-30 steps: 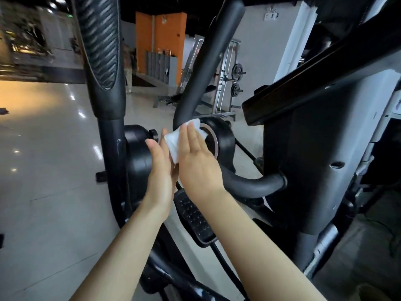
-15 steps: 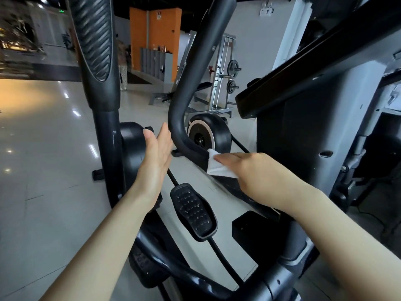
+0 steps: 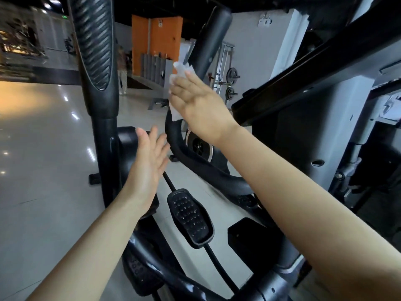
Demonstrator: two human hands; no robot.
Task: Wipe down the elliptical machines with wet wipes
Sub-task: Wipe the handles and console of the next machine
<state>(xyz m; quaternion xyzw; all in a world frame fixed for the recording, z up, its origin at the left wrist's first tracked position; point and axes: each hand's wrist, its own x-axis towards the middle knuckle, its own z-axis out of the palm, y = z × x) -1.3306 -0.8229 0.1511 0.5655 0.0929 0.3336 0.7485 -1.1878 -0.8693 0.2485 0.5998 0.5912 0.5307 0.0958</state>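
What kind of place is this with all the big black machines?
It looks like a gym. The person is wiping an elliptical machine's handlebar with a wet wipe, a studded foot pedal sits below, and a rack with weight plates stands across the shiny floor.

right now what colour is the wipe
White wet wipe, pressed against the black handlebar; head view.

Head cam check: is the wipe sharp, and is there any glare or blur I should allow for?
Head view: wet wipe under the right hand is motion-smeared; ceiling lights glare off the glossy floor; the background is soft; wide-angle bends the edges; machine parts are dark.
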